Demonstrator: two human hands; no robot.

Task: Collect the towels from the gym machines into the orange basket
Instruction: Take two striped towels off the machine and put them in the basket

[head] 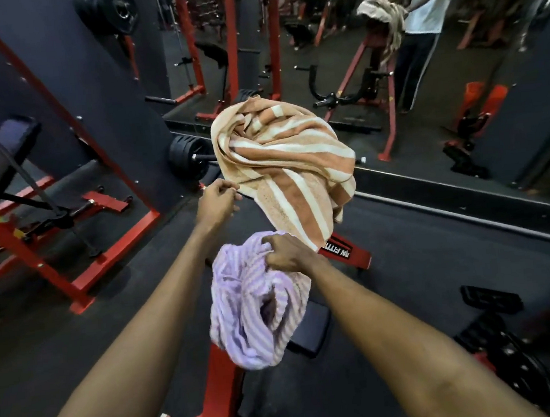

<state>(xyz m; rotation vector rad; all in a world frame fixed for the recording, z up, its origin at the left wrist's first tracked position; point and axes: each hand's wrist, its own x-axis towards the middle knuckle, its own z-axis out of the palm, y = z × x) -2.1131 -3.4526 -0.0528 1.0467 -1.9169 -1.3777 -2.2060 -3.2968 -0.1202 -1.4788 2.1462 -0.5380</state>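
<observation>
The lilac striped towel [253, 316] hangs bunched in the right hand's [287, 253] grip, while just beyond it the left hand [216, 201] curls its fingers at the edge of the orange striped towel [283, 161] draped ahead, though I cannot tell whether they pinch it.

One legible mark: a black label [337, 252] on the red foot plate [359, 260] of the bench frame. White capitals, upside down from this view, read "RN FIT". Further letters are hidden under the hanging edge of the orange-striped towel [283, 161]. Nothing else readable
</observation>
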